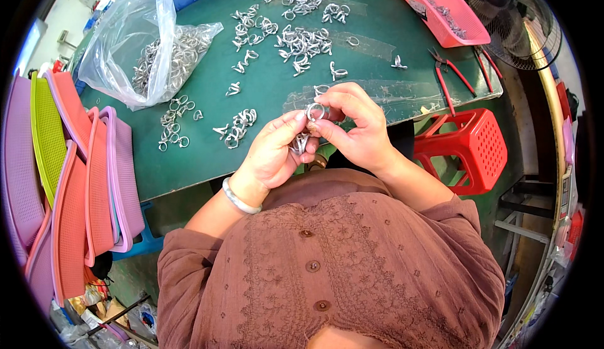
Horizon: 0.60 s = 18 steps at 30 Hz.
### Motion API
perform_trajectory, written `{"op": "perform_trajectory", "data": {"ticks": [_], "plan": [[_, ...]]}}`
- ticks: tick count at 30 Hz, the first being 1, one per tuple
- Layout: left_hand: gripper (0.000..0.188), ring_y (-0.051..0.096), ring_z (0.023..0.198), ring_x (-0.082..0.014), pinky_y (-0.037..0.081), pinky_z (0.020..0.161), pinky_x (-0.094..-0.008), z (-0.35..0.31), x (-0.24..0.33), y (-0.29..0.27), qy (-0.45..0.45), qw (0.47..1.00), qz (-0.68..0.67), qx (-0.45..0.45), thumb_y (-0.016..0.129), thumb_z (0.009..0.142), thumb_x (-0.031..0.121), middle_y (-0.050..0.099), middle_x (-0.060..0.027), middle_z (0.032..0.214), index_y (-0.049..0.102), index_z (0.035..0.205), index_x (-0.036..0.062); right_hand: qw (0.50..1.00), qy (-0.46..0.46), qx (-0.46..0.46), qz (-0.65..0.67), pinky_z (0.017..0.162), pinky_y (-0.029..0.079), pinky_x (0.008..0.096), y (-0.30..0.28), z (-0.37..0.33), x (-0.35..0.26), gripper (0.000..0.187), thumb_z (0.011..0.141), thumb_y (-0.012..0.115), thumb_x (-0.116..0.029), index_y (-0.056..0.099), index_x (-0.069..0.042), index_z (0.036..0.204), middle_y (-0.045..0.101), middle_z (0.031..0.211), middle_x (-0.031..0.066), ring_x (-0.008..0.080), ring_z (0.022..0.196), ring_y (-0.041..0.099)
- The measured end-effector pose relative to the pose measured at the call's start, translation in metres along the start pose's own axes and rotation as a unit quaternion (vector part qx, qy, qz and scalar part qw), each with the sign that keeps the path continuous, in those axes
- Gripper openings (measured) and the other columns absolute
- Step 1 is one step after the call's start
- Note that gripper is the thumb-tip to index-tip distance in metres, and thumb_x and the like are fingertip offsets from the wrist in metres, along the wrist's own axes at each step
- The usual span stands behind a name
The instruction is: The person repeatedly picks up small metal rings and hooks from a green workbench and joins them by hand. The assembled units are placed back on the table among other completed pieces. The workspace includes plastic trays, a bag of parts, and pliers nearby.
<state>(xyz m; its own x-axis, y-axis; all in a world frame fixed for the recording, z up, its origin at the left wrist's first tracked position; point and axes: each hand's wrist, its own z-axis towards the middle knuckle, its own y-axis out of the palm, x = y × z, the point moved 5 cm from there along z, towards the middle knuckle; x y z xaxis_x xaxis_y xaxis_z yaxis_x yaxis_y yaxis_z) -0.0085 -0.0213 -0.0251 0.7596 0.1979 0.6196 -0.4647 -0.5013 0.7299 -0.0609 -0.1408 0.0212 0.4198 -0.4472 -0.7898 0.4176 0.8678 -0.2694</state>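
Here, both hands meet just off the near edge of the green surface (207, 160), pinching one metal ring clip (315, 111) between them. The right hand (355, 129) grips its upright loop from above; the left hand (277, 151) closes on a bunch of clips (299, 142) below.

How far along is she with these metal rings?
Done, it seems: clusters of clips spread over the green table. In hand: both hands, left and right, pinch one ring above more clips held in the left. Left: loose rings and a fairly full bag.
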Motion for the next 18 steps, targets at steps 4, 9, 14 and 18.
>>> {"op": "perform_trajectory", "data": {"ticks": [4, 9, 14, 18], "plan": [[0.025, 0.048, 0.064, -0.0089, 0.038, 0.051, -0.0201, 0.0, 0.0, -0.002, 0.013, 0.999, 0.0, 0.032, 0.046, 0.091, 0.024, 0.056, -0.0017, 0.084, 0.055, 0.105, 0.0043, 1.0, 0.008, -0.008, 0.001, 0.059, 0.047, 0.0243, 0.0, -0.001, 0.001, 0.028, 0.069, 0.069, -0.001, 0.058, -0.001, 0.095, 0.055, 0.091, 0.0091, 0.0162, 0.074, 0.056], [0.02, 0.05, 0.06, -0.0066, 0.038, 0.049, -0.0176, -0.002, 0.011, -0.002, 0.092, 0.992, 0.069, 0.054, 0.052, 0.089, 0.019, 0.059, -0.0014, 0.084, 0.058, 0.101, 0.0053, 1.0, 0.009, -0.022, -0.002, 0.06, 0.047, 0.0252, 0.003, -0.003, 0.009, 0.028, 0.071, 0.067, -0.001, 0.058, -0.001, 0.098, 0.055, 0.092, 0.0094, 0.0166, 0.075, 0.056], [0.015, 0.05, 0.061, -0.0038, 0.038, 0.051, -0.0156, -0.005, 0.017, -0.003, 0.186, 0.955, 0.21, 0.095, 0.057, 0.087, 0.014, 0.061, -0.0007, 0.085, 0.06, 0.099, 0.0052, 0.998, 0.046, -0.047, 0.009, 0.06, 0.046, 0.0241, 0.006, -0.006, 0.013, 0.029, 0.072, 0.065, -0.001, 0.057, -0.002, 0.1, 0.055, 0.092, 0.0088, 0.0149, 0.073, 0.055], [0.014, 0.05, 0.066, -0.0035, 0.041, 0.057, -0.0168, -0.01, 0.022, 0.002, 0.242, 0.911, 0.316, 0.111, 0.059, 0.084, 0.01, 0.06, 0.0006, 0.085, 0.061, 0.097, 0.0032, 0.995, 0.068, -0.059, 0.043, 0.059, 0.045, 0.0233, 0.002, -0.006, 0.015, 0.025, 0.073, 0.064, -0.001, 0.058, -0.001, 0.098, 0.056, 0.09, 0.0079, 0.013, 0.071, 0.055]]}}
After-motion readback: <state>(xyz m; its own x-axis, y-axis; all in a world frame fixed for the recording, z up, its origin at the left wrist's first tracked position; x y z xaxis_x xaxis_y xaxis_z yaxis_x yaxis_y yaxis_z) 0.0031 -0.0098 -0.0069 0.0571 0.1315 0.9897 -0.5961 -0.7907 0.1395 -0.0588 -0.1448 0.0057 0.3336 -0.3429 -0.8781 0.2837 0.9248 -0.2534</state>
